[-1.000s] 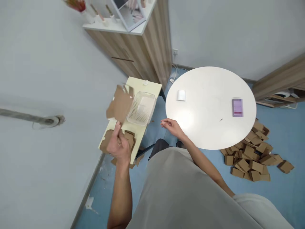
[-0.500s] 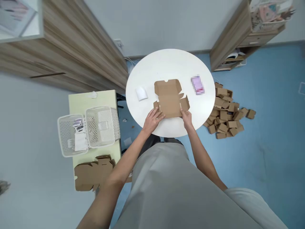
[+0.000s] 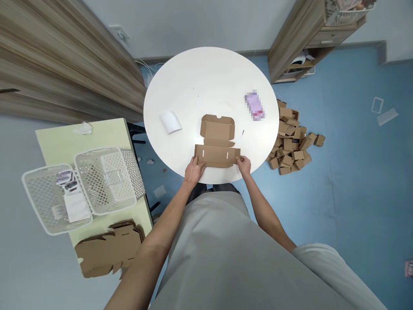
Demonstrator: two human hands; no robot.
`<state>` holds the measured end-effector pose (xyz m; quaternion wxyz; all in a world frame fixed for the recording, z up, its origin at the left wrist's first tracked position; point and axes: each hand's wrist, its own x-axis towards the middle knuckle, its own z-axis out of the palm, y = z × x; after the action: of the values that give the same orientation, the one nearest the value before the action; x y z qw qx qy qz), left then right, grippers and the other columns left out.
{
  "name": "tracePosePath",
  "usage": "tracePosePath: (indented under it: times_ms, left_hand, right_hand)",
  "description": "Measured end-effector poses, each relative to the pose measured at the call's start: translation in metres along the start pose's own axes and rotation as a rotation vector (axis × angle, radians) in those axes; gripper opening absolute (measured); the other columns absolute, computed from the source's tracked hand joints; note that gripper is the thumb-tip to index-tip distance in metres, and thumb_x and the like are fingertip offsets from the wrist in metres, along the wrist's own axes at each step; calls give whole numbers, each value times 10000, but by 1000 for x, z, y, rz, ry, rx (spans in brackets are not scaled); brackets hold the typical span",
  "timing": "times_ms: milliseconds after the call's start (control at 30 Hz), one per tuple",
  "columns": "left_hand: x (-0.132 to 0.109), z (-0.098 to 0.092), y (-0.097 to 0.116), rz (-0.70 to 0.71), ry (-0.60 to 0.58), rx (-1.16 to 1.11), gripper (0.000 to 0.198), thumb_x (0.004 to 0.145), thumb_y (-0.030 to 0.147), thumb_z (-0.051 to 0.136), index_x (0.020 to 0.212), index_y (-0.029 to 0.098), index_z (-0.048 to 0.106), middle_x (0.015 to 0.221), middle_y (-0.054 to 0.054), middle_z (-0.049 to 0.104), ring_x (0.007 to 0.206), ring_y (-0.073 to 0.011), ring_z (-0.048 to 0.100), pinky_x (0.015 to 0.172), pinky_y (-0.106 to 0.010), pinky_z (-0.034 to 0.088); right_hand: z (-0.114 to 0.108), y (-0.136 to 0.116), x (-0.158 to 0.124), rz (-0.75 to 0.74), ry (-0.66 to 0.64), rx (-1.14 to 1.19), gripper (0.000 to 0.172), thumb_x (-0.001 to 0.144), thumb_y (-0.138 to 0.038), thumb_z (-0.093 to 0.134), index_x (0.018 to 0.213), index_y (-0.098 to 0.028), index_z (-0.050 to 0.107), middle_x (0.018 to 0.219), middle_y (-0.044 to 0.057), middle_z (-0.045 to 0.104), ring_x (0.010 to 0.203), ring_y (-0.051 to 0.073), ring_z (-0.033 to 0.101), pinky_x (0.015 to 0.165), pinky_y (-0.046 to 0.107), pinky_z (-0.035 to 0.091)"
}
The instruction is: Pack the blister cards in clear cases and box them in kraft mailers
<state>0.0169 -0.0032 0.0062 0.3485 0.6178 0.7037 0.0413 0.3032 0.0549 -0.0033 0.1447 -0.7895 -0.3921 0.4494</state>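
A brown cardboard box, partly folded, lies on the round white table close to its front edge. Its front panel with two white slots faces up, and the notched lid flap stretches away from me. My left hand rests at the panel's left front corner, fingers on the cardboard. At the right end my right hand pinches the panel's edge between thumb and fingers. A white folded sheet lies to the left on the table, and a blurred purple item to the right.
Left of me, a pale green table carries two white plastic baskets and a stack of flat cardboard blanks. Many small brown boxes are heaped on the blue floor to the right. A wooden cabinet stands behind.
The cardboard has gone from a flat, spread state to one with the slotted front panel folded over. Both hands stayed at its front corners. The view has shifted and turned slightly.
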Motion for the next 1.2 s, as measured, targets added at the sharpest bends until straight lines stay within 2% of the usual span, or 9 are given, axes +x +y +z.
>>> tracePosePath:
  times_ms: [133, 267, 367, 500, 633, 767, 933, 1100, 1200]
  left_hand:
    - [3, 2, -3, -54, -42, 38, 319, 1018, 299, 717, 1315, 254, 825, 1792, -150, 420, 1496, -447, 556, 1146, -613, 590]
    - [6, -5, -3, -102, -100, 53, 605, 1014, 299, 715, 1610, 276, 615, 1841, -182, 316, 1276, -432, 720, 1017, -586, 645]
    - [7, -15, -5, -98, -111, 42, 683, 1016, 250, 690, 1680, 252, 530, 1805, -186, 396, 1326, -441, 704, 1045, -571, 631]
    - [10, -32, -5, -132, -117, 17, 761, 1007, 211, 690, 1729, 255, 454, 1742, -170, 508, 1413, -415, 662, 1104, -527, 602]
    - [15, -46, -3, -196, -176, 66, 819, 1030, 265, 687, 1775, 246, 350, 1678, -161, 591, 1418, -390, 670, 1107, -467, 585]
    - [16, -50, -1, -229, -170, 65, 739, 1030, 276, 693, 1724, 247, 441, 1613, -141, 659, 1403, -383, 684, 1101, -456, 579]
    - [13, -42, 0, -246, -95, 4, 674, 1029, 310, 709, 1672, 258, 513, 1602, -134, 667, 1413, -374, 680, 1107, -457, 575]
    - [11, -30, -2, -225, -48, -26, 625, 1046, 288, 634, 1657, 208, 531, 1596, -150, 666, 1393, -371, 686, 1122, -472, 573]
    - [12, -26, -6, -204, -37, -26, 630, 1040, 267, 619, 1659, 194, 526, 1610, -152, 653, 1386, -372, 688, 1125, -475, 573]
  right_hand:
    - [1, -13, 7, -103, 48, -158, 392, 969, -280, 575, 1315, -157, 710, 1244, 146, 786, 1149, 286, 722, 1010, 392, 575]
    - [7, -35, 18, -201, 111, -292, 431, 979, -186, 534, 1372, -131, 703, 1304, 194, 732, 1274, 320, 620, 1094, 438, 532]
    - [13, -53, 24, -274, 133, -337, 491, 1008, -143, 498, 1475, -138, 651, 1462, 207, 644, 1341, 305, 583, 1142, 439, 512]
    - [27, -81, 30, -375, -21, -335, 542, 1073, -187, 438, 1605, -164, 538, 1662, 210, 505, 1293, 325, 672, 1128, 477, 553]
    - [47, -107, 41, -407, -114, -374, 545, 1074, -234, 494, 1610, -138, 492, 1520, 226, 627, 1346, 372, 661, 1159, 543, 558]
    - [56, -120, 52, -436, -176, -341, 598, 1054, -325, 594, 1618, -155, 490, 1509, 214, 629, 1324, 362, 669, 1163, 552, 573]
    - [45, -105, 45, -440, -294, -332, 841, 976, -510, 766, 1698, -232, 435, 1568, 196, 533, 1191, 323, 724, 1109, 544, 607]
    - [37, -65, 13, -535, -403, -509, 1368, 780, -475, 984, 1826, -302, 121, 1772, 243, 285, 1498, 443, 567, 1145, 588, 584]
    - [37, -46, -3, -594, -420, -619, 1521, 709, -390, 1042, 1833, -310, 19, 1837, 271, 146, 1560, 473, 505, 1166, 597, 575]
